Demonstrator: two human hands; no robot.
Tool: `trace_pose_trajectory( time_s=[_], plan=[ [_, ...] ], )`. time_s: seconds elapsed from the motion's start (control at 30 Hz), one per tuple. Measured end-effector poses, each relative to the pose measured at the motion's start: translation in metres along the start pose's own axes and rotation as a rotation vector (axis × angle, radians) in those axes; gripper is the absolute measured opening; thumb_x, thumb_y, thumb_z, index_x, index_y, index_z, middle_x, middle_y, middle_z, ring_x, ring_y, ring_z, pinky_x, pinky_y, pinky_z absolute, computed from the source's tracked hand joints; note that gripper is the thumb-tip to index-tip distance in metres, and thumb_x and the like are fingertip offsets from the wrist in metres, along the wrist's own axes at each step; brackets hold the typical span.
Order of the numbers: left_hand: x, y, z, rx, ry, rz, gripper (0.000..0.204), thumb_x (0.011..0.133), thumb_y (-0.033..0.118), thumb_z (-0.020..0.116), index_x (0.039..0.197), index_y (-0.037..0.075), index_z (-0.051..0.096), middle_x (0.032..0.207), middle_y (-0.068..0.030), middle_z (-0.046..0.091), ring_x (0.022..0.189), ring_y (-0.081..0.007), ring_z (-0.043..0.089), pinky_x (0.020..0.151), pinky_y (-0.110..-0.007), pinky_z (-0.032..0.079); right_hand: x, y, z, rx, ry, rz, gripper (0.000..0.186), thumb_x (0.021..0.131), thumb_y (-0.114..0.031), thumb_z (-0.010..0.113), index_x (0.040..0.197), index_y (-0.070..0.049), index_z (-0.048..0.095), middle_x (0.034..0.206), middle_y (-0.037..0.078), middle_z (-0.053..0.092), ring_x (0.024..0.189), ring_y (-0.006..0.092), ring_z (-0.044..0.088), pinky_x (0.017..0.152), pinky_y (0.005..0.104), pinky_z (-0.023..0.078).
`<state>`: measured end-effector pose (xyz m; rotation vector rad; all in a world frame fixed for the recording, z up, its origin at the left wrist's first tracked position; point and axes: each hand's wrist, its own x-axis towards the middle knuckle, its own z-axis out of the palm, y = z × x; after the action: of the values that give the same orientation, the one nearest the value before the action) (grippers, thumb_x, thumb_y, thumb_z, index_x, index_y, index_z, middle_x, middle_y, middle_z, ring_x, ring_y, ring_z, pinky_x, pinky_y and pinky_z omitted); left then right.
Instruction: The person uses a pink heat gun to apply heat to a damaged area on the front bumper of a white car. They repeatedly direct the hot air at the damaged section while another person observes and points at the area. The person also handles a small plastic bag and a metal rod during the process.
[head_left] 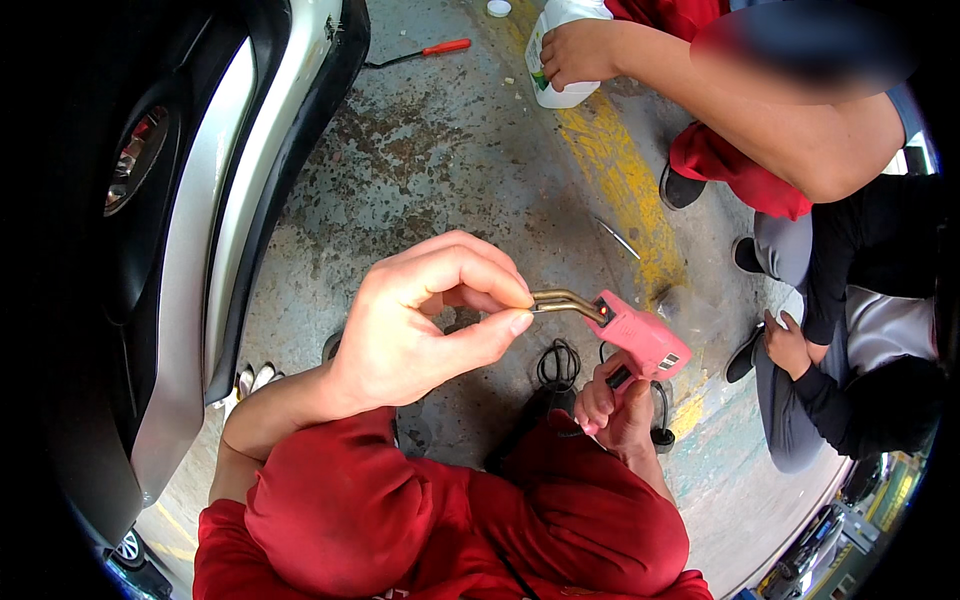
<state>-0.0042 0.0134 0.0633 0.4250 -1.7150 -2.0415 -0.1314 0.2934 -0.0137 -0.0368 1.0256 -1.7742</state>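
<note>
My left hand (425, 310) is closed in a pinch at the far end of two bent brass-coloured prongs (562, 298); any small piece between the fingertips is too small to make out. The prongs come out of a pink gun-shaped tool (635, 342), with a small orange glow at their base. My right hand (618, 410), below and to the right of the left, is wrapped round the tool's handle. A black cord (558, 365) lies looped on the floor under the tool.
A car bumper (195, 300) lines the left. A red-handled tool (445, 47), a white cap (498, 8) and a metal rod (617, 237) lie on the floor (420, 180). A co-worker's hand (570, 50) holds a white jug (565, 92); another person (840, 340) crouches at right.
</note>
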Motion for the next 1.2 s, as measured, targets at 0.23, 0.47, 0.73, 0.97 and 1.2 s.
trace_pose_trajectory(
  time_s=[0.23,0.47,0.73,0.97,1.2],
  plan=[
    [-0.0005,0.0003,-0.0019,-0.030,-0.017,-0.009,0.013,0.084,-0.006,0.076,0.093,0.000,0.069,0.105,-0.0115,0.065,0.094,-0.0162,0.064,0.080,-0.030,0.054,0.0005,0.0015,-0.0015,0.031,0.008,-0.011,0.062,0.088,-0.062,0.068,0.114,-0.007,0.055,0.063,-0.001,0.043,0.048,0.0127,0.043,0.047,0.0319,0.042],
    [-0.0007,0.0020,-0.0015,-0.055,-0.029,-0.044,0.013,0.084,-0.006,0.076,0.092,0.001,0.069,0.104,-0.0111,0.065,0.094,-0.0167,0.064,0.082,-0.031,0.054,0.0013,0.0009,-0.0010,0.017,-0.038,-0.031,0.062,0.089,-0.061,0.068,0.116,-0.006,0.055,0.063,0.000,0.043,0.048,0.0134,0.043,0.047,0.0325,0.042],
    [0.0001,0.0029,-0.0016,-0.079,-0.023,-0.077,0.012,0.084,-0.007,0.075,0.089,0.001,0.067,0.102,-0.0108,0.064,0.093,-0.0172,0.064,0.081,-0.031,0.054,0.0002,0.0011,-0.0028,0.026,-0.009,0.003,0.062,0.086,-0.059,0.073,0.115,-0.007,0.056,0.064,0.001,0.046,0.048,0.0143,0.045,0.047,0.0325,0.042],
    [-0.0004,0.0016,-0.0039,-0.095,-0.044,-0.045,0.015,0.083,-0.009,0.074,0.091,0.001,0.066,0.103,-0.0110,0.063,0.092,-0.0174,0.065,0.080,-0.032,0.055,0.0006,0.0038,-0.0039,-0.052,-0.025,-0.024,0.065,0.086,-0.065,0.068,0.115,-0.009,0.053,0.061,-0.001,0.042,0.045,0.0122,0.042,0.045,0.0317,0.042],
    [-0.0021,0.0027,-0.0057,-0.105,-0.068,-0.050,0.016,0.083,-0.011,0.073,0.094,0.000,0.068,0.105,-0.0098,0.064,0.096,-0.0160,0.066,0.084,-0.030,0.057,0.0013,0.0058,-0.0034,-0.054,-0.054,-0.043,0.062,0.090,-0.064,0.064,0.117,-0.010,0.052,0.062,-0.002,0.041,0.044,0.0109,0.040,0.042,0.0294,0.042]
  ],
)
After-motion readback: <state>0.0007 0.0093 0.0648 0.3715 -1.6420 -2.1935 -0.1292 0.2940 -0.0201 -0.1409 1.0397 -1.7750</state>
